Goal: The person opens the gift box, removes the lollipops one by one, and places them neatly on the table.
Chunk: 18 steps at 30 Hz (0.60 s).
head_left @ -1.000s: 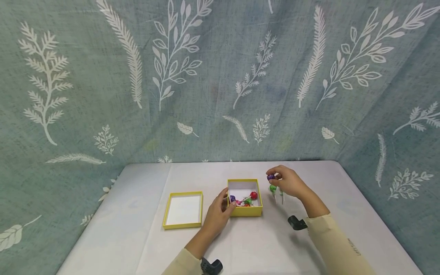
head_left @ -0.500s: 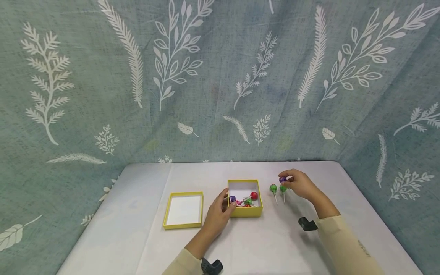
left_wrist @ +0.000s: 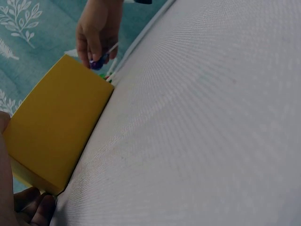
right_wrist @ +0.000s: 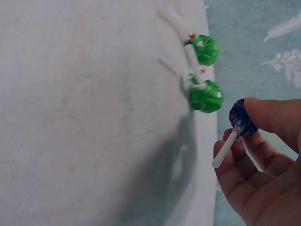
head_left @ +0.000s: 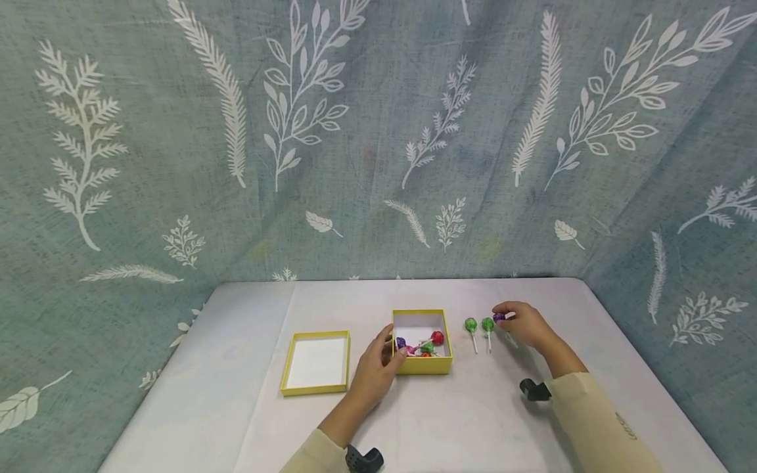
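Observation:
My right hand point(head_left: 526, 323) pinches a purple-wrapped lollipop point(right_wrist: 242, 117) by its candy head between thumb and fingers, its white stick pointing away from the palm. To its left, two green lollipops point(head_left: 470, 325) lie side by side on the table with their sticks toward me. My left hand point(head_left: 374, 368) grips the left side of an open yellow box point(head_left: 422, 366), thumb over the near rim and fingers along the side wall. Inside the box lie several lollipops, among them a red lollipop point(head_left: 437, 337) and a purple lollipop point(head_left: 401, 343); the thumb partly covers some.
The box's yellow lid point(head_left: 315, 363) lies with its white inside up, left of my left hand. A pale cloth covers the table point(head_left: 449, 427). Behind it and at both sides hangs a blue-green leaf-patterned curtain point(head_left: 367, 144).
My right hand has moved right and slightly toward me with the purple lollipop, past the two green ones, uncovering them. The left hand and box stay in place.

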Tool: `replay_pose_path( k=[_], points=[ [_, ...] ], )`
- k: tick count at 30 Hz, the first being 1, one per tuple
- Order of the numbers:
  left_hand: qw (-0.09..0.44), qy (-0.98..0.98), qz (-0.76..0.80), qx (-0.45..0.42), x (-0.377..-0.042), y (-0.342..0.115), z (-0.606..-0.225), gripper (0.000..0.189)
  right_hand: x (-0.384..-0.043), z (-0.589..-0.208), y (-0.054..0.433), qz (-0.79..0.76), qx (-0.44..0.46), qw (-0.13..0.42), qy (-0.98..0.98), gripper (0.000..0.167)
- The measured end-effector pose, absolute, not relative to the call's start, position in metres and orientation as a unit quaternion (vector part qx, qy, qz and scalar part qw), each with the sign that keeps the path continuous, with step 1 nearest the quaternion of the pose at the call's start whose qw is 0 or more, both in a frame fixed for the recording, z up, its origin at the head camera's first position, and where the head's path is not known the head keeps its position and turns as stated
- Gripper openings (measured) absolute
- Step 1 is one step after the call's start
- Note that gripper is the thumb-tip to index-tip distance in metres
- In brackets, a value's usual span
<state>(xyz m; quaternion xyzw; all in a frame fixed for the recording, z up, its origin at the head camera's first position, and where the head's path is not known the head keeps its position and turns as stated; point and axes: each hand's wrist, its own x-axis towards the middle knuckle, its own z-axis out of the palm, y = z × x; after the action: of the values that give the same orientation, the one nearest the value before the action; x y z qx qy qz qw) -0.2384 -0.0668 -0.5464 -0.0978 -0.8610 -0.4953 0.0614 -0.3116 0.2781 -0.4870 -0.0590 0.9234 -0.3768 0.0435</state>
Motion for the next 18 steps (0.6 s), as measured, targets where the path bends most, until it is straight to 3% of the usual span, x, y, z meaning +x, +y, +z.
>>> replay_pose_path(
  k=[18],
  points=[
    [0.056, -0.861, -0.496, -0.095, -0.237, -0.067, -0.546, 0.066, -0.319, -0.506, 0.283, -0.352, -0.017, 0.044, 0.935, 0.029]
  ],
)
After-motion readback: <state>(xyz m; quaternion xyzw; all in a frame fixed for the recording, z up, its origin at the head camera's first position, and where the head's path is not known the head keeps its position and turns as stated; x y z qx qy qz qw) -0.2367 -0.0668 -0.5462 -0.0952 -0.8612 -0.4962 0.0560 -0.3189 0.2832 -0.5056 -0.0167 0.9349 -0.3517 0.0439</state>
